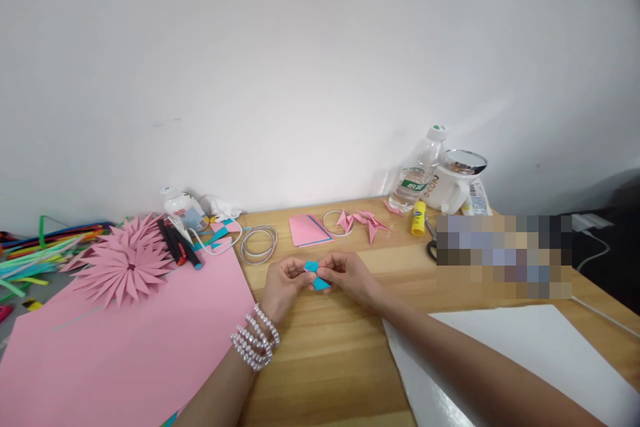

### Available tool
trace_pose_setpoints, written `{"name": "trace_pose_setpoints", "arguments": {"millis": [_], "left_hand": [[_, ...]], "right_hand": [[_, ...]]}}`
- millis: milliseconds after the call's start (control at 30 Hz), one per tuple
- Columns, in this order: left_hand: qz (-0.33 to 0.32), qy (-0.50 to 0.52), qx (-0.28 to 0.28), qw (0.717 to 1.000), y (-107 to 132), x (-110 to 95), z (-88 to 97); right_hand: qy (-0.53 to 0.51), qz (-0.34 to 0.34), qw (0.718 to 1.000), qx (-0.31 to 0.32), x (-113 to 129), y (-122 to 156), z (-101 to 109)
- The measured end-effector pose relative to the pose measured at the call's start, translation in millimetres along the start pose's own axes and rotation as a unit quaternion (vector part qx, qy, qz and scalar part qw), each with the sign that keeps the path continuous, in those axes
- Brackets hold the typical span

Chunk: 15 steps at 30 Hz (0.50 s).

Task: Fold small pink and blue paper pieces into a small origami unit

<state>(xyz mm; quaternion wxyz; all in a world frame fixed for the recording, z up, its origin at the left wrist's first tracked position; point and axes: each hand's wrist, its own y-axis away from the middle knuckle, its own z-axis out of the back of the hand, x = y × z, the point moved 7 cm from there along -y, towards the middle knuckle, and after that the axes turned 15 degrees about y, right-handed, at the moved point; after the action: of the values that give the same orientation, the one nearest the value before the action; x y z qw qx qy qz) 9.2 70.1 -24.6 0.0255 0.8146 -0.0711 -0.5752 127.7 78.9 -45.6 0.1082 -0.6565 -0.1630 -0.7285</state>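
A small folded piece of blue paper [321, 282] is held above the wooden table, pinched between both hands. My left hand [286, 280], with strands of pearl beads [255, 340] round the wrist, grips its left side with thumb and fingers. From the right, my right hand [345, 273] pinches the other side, its thumb close to the left thumb. Fingertips cover part of the paper, so its full shape is hidden. Just beyond the hands lies a small stack of pink paper [307, 230] with a blue edge showing.
Pink folded-paper flowers [131, 267] and markers [173, 240] lie on a large pink sheet [140, 347] at left. Beyond are a coiled cable [259, 245], folded pink pieces [371, 223], a glue stick [419, 219], a water bottle [417, 173] and a mug [453, 187]. A white sheet [515, 360] lies right.
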Motion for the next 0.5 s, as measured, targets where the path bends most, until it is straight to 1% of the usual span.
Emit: {"name": "trace_pose_setpoints", "arguments": {"millis": [167,300,400,500], "left_hand": [[0.007,0.007,-0.008,1.0,0,2,2.6],[-0.004,-0.003,-0.019,1.0,1,-5,2.7],[-0.006,-0.018,-0.008,1.0,1,-9,0.2],[0.004,-0.012,0.007,1.0,0,-7,-0.6]], "right_hand": [[0.027,0.023,0.999,-0.016,3,0,-1],[0.027,0.037,0.999,0.016,6,0,-3],[0.043,0.03,0.998,0.041,8,0,-4],[0.055,0.029,0.997,0.045,9,1,-4]]}}
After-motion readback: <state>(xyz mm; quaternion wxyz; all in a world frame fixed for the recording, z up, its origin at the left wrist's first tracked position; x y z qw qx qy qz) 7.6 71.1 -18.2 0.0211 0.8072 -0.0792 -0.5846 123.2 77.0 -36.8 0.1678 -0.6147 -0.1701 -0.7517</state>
